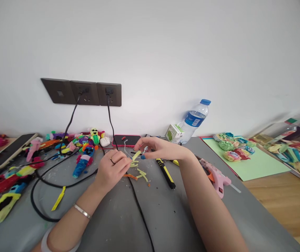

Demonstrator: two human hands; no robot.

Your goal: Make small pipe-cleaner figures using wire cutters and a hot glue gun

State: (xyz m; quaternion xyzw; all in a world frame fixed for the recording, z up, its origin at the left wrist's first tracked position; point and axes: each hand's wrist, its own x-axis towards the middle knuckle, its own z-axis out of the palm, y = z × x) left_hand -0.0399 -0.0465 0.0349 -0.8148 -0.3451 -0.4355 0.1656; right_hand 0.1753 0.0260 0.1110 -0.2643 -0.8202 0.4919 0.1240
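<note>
My left hand (114, 168) is closed in a pinch over the middle of the grey table (108, 217). From its fingertips a short pale yellow pipe-cleaner piece (136, 154) points up and to the right. My right hand (162, 148) curves around the far side of that piece, thumb and forefinger apart. Cut yellow pipe-cleaner bits (141, 173) and an orange bit (131, 176) lie just under the hands. The left fingertips are partly hidden behind the knuckles.
Pipe-cleaner figures (83, 161) and black cables (139, 206) spread across the left. Behind stand a water bottle (195, 120) and a small box (174, 133). Right of my hands lie a black-and-yellow tool (165, 173), a pink glue gun (218, 182) and green paper (260, 166).
</note>
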